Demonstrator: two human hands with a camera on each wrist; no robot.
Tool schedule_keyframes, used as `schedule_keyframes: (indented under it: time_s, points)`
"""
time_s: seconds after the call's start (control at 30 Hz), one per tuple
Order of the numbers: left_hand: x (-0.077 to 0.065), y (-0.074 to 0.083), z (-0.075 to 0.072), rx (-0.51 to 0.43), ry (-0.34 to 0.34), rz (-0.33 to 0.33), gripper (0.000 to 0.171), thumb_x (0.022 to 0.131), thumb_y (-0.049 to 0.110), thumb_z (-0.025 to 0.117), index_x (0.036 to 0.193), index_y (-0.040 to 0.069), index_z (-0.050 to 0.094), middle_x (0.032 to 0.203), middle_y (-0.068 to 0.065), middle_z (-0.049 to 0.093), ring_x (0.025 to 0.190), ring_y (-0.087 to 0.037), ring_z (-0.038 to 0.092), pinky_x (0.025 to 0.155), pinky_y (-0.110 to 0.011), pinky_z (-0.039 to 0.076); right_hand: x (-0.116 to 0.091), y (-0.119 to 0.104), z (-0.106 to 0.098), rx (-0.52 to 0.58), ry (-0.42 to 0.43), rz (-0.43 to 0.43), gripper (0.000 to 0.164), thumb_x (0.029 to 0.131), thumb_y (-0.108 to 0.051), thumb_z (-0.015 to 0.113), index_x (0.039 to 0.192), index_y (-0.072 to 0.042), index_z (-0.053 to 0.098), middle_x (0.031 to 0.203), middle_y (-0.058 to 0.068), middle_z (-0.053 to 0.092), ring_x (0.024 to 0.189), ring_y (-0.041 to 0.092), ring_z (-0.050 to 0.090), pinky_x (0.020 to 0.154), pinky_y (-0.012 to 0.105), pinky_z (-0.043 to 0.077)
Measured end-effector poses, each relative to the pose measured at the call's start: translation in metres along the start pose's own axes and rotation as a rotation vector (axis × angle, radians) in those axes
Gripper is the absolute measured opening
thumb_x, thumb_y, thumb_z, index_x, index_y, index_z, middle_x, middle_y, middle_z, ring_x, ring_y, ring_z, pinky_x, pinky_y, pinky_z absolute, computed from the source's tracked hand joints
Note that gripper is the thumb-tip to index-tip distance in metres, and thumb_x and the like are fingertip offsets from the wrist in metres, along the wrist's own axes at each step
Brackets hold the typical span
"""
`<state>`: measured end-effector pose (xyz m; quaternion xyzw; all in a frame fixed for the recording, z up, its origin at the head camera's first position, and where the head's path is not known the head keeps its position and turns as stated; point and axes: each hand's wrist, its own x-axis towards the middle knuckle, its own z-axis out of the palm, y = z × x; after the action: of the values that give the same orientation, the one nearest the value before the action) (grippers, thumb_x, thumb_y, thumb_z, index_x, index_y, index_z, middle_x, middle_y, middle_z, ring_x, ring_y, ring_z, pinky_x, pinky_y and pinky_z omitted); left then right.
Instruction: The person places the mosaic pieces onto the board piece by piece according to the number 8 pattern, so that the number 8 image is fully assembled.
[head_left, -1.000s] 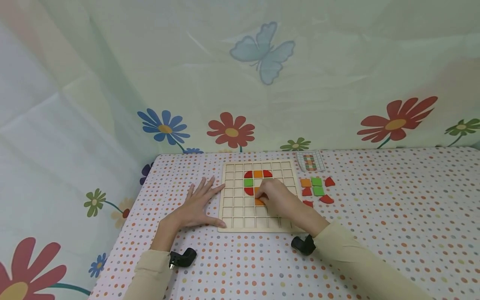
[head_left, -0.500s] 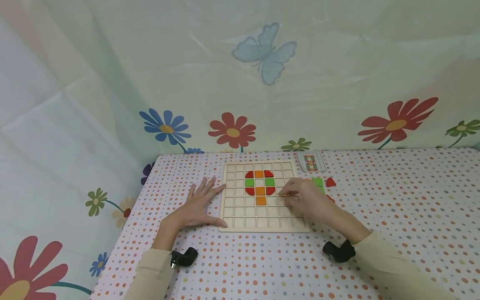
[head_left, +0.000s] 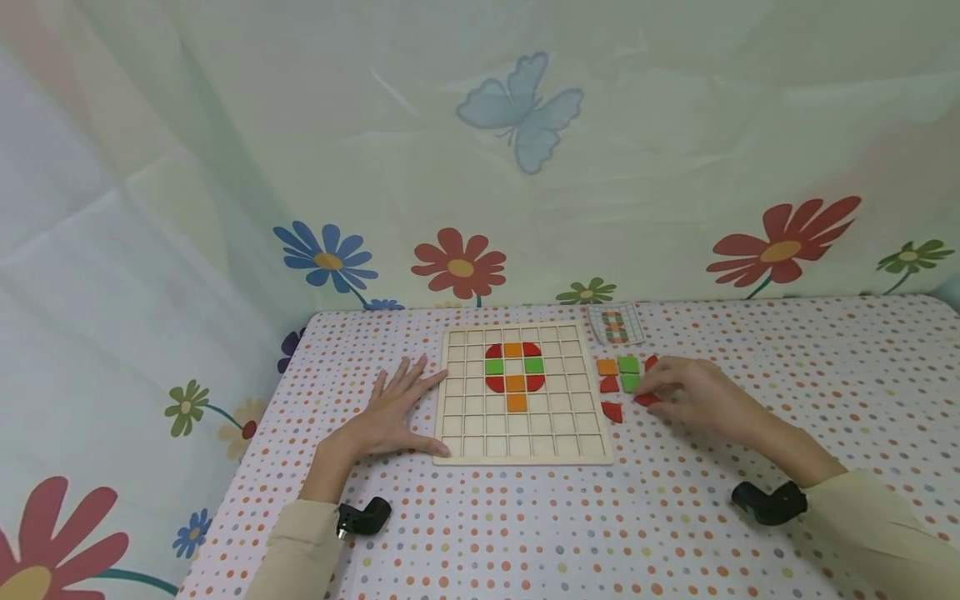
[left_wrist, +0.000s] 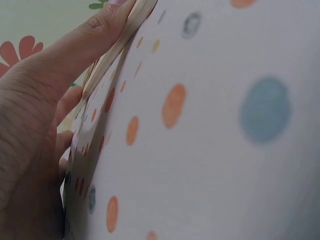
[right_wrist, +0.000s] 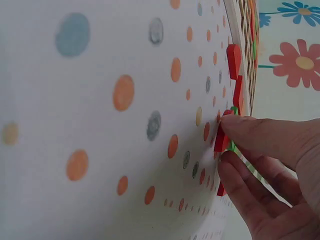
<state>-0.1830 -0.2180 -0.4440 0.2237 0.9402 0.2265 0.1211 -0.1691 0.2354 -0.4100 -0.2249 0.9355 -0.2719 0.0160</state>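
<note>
We see the left hand (head_left: 392, 419) splayed against the board (head_left: 475, 425). Right hand (head_left: 697, 398) pinches a red tile (head_left: 646, 400) beside green tiles (head_left: 628, 365).

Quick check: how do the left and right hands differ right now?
The left hand has its fingers spread; the right hand has its fingers bent. The left hand touches the left edge of the grid board; the right hand is off it, thumb and finger at a red piece. Both have a black wrist camera.
</note>
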Motion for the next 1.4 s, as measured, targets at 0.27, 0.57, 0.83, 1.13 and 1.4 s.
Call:
schedule_keyframes:
  time_s: [0.27, 0.57, 0.83, 1.13, 1.4]
  points:
    - [0.0, 0.0, 0.001, -0.009, -0.006, -0.001, 0.114, 0.075, 0.056, 0.091, 0.167, 0.022, 0.031, 0.176, -0.013, 0.006, 0.161, -0.039, -0.006, 0.125, -0.067, -0.007, 0.002, 0.003, -0.002, 0.023, -0.027, 0.034, 0.023, 0.08, 0.005, 0.087, 0.101, -0.003, 0.081, 0.098, 0.004, 0.071, 0.088, 0.024, 0.07, 0.076, 0.041, 0.063]
    - [0.0, 0.001, -0.001, -0.004, -0.003, -0.006, 0.114, 0.075, 0.055, 0.091, 0.167, 0.023, 0.03, 0.176, -0.013, 0.005, 0.161, -0.039, -0.007, 0.125, -0.066, -0.007, 0.011, 0.002, -0.003, -0.018, -0.076, 0.088, 0.022, 0.079, 0.005, 0.087, 0.1, 0.0, 0.081, 0.091, 0.002, 0.067, 0.084, 0.022, 0.067, 0.072, 0.039, 0.061]
    - [-0.001, 0.002, -0.001, -0.002, -0.003, -0.004, 0.114, 0.075, 0.055, 0.091, 0.167, 0.022, 0.031, 0.176, -0.013, 0.005, 0.161, -0.039, -0.007, 0.125, -0.066, -0.007, 0.011, 0.003, -0.002, 0.008, -0.078, 0.162, 0.021, 0.08, 0.005, 0.086, 0.1, 0.002, 0.078, 0.093, 0.006, 0.068, 0.083, 0.022, 0.063, 0.07, 0.035, 0.056]
    - [0.0, 0.002, 0.001, 0.007, -0.012, -0.012, 0.114, 0.075, 0.056, 0.091, 0.167, 0.023, 0.031, 0.176, -0.013, 0.005, 0.161, -0.039, -0.007, 0.125, -0.066, -0.006, 0.007, 0.007, 0.002, 0.016, -0.043, 0.145, 0.024, 0.078, 0.006, 0.087, 0.1, 0.001, 0.078, 0.089, 0.004, 0.068, 0.077, 0.018, 0.057, 0.064, 0.028, 0.05]
    - [-0.001, 0.002, 0.0, 0.012, -0.002, -0.006, 0.115, 0.075, 0.055, 0.091, 0.167, 0.022, 0.031, 0.176, -0.013, 0.006, 0.161, -0.039, -0.006, 0.125, -0.066, -0.006, 0.0, 0.007, 0.007, 0.029, 0.043, 0.063, 0.025, 0.079, 0.005, 0.086, 0.102, -0.002, 0.08, 0.09, 0.0, 0.069, 0.082, 0.017, 0.064, 0.068, 0.027, 0.055]
